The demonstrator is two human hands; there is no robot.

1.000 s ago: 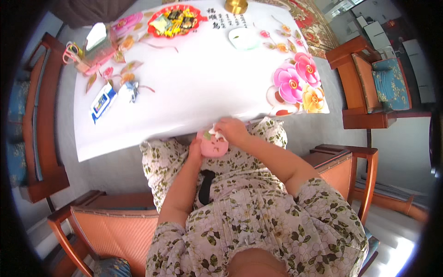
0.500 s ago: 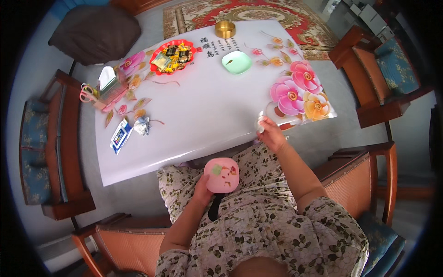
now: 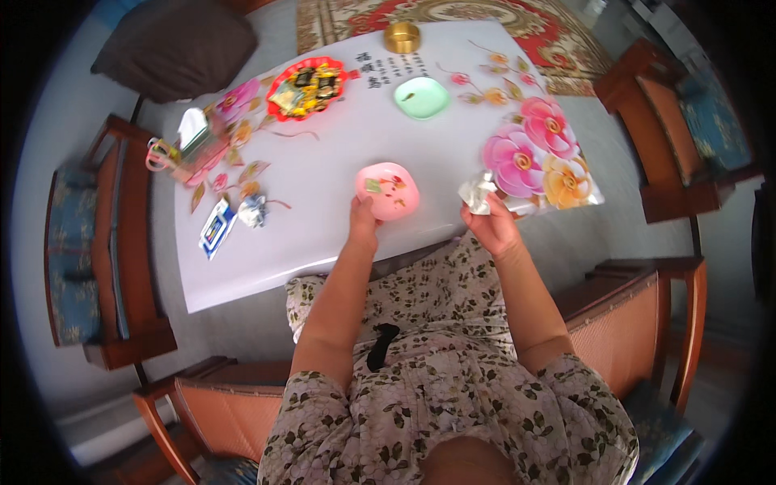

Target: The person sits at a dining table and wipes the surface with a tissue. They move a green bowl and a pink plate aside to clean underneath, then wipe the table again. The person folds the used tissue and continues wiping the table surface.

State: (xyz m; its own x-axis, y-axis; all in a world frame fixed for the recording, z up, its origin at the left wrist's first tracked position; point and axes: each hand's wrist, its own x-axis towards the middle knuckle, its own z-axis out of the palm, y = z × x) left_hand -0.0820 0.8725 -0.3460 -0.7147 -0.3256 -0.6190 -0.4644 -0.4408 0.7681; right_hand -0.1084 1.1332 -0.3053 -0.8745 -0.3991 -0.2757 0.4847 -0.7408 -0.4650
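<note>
My left hand [image 3: 365,218] grips the near left edge of a pink plate [image 3: 381,212], held over the front part of the table. Small red and brown scraps and a pale green piece lie on that plate. Off to the right, my right hand [image 3: 495,228] pinches a crumpled white tissue [image 3: 478,192] by the table's front edge. Farther back, a mint green plate [image 3: 428,105] rests on the table with one small dark scrap on it.
The white flowered table [image 3: 323,178] carries a red tray [image 3: 273,103] of wrapped snacks, a gold bowl [image 3: 402,39], a tissue box [image 3: 202,145] with scissors [image 3: 160,153], a wipes pack [image 3: 217,228] and a crumpled wad [image 3: 252,210]. Wooden chairs [image 3: 133,242] stand around.
My left hand has carried the pink plate from above my lap forward over the table. The right hand has risen slightly rightward, and the tissue in it shows more fully.
</note>
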